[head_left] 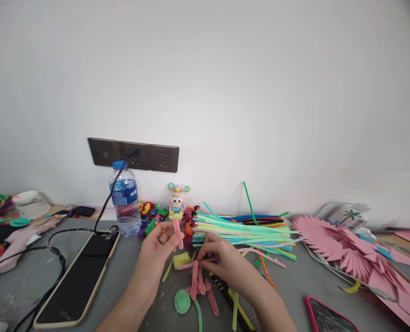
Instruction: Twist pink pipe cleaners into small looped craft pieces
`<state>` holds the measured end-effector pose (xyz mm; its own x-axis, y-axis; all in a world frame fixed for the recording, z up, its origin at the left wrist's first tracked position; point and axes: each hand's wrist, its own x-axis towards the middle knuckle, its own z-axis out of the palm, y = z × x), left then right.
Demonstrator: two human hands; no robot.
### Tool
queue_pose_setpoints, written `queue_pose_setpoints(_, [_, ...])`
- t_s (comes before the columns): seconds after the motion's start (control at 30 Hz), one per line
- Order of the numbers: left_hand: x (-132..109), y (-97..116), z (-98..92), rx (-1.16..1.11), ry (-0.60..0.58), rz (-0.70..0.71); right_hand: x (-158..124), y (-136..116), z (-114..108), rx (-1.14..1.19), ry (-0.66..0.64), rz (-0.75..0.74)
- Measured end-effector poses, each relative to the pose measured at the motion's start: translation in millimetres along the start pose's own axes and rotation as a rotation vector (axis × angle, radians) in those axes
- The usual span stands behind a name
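My left hand (158,249) is closed in a pinch on a short folded pink pipe cleaner (178,230), held upright above the mat. My right hand (220,258) reaches down with thumb and forefinger pinched at the top of the folded pink pipe cleaner pieces (195,279) heaped on the mat. How firmly it grips them is hard to see. Just below that heap lies a coiled green disc (182,301) with a green stem. A yellow coiled block (181,261) lies between the two hands.
Behind my hands lies a bundle of pipe cleaners (243,233) and a small figure (176,205). A black and yellow cutter (231,302) is under my right forearm. Around them are a water bottle (125,203), a phone (79,281), a pink-cased phone (329,316) and folded pink paper (343,253).
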<state>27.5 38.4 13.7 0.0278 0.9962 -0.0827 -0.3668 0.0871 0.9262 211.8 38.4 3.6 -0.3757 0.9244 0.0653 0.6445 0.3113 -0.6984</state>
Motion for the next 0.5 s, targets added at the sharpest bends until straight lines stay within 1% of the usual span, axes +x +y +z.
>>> queue_pose_setpoints(0.07, [0,-3,-1.8,0.108,-0.05,0.051,2,-1,0,0.014,0.094,-0.04])
queue_pose_setpoints(0.17, [1,-10,-4.5,0.221,-0.096,0.101,2,-2,-3,0.019,0.304,-0.115])
queue_pose_setpoints(0.23, [2,-14,-6.0,0.259,-0.1,0.109,2,-3,-6,0.037,0.4,-0.095])
queue_pose_setpoints(0.27, [3,-15,-6.5,0.271,-0.099,0.108,2,-3,-7,0.061,0.41,-0.067])
queue_pose_setpoints(0.3, [4,-16,-7.0,0.28,-0.097,0.108,1,-4,-8,0.087,0.393,-0.036])
queue_pose_setpoints(0.37, [5,-15,-7.4,0.288,-0.081,0.123,1,-6,-6,0.093,0.297,-0.006])
queue_pose_setpoints(0.5, [7,-12,-8.1,0.256,0.004,0.168,0,-9,1,0.012,0.089,-0.06])
